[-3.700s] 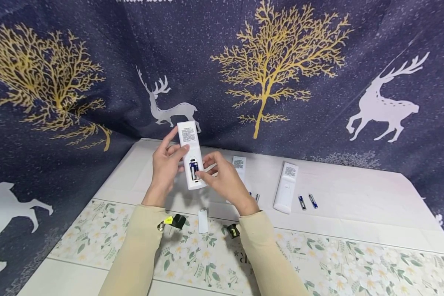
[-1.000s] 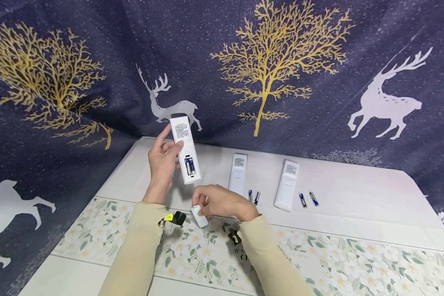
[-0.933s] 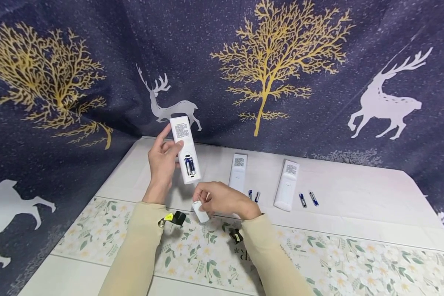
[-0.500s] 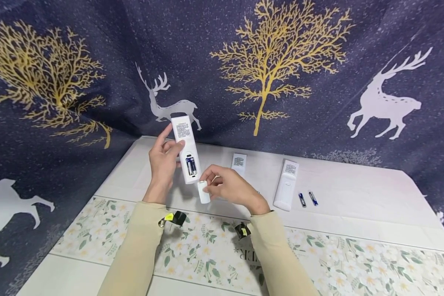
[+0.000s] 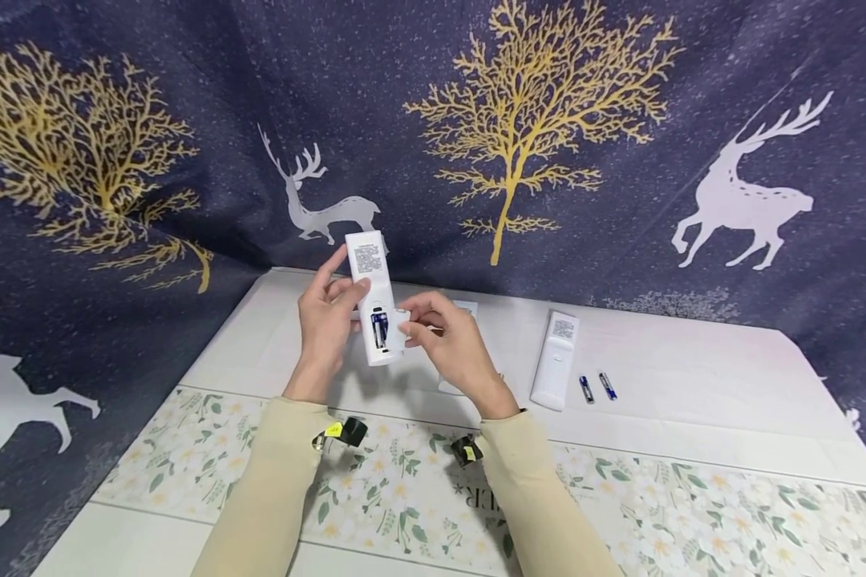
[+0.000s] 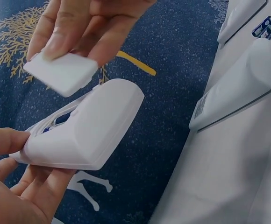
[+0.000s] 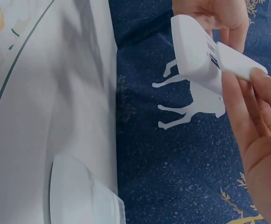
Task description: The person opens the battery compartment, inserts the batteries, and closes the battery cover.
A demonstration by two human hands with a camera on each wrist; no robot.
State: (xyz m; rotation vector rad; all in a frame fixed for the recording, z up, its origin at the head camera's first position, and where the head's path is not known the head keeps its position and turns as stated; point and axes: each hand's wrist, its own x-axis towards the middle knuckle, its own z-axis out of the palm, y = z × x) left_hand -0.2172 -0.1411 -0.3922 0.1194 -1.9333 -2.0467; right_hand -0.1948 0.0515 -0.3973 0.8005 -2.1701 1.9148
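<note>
My left hand (image 5: 341,295) grips a white remote (image 5: 370,276) upright above the table, its back facing me. The battery bay is uncovered and shows blue batteries (image 5: 379,329). My right hand (image 5: 414,317) pinches the small white battery cover (image 5: 402,322) just right of the bay, close to the remote's lower end. In the left wrist view the cover (image 6: 60,73) hovers slightly above the remote (image 6: 86,130), with a narrow gap between them. In the right wrist view the cover (image 7: 240,63) touches the remote (image 7: 195,49) at its edge.
A second white remote (image 5: 466,308) lies mostly hidden behind my right hand. A third remote (image 5: 554,361) lies further right with two loose batteries (image 5: 596,387) beside it. Two black binder clips (image 5: 348,431) (image 5: 466,450) sit on the floral mat (image 5: 404,489). A dark patterned curtain hangs behind.
My right hand left the battery bay, picked the cover up from the mat, and raised it to the remote. The left hand kept holding the remote, shifting it slightly right.
</note>
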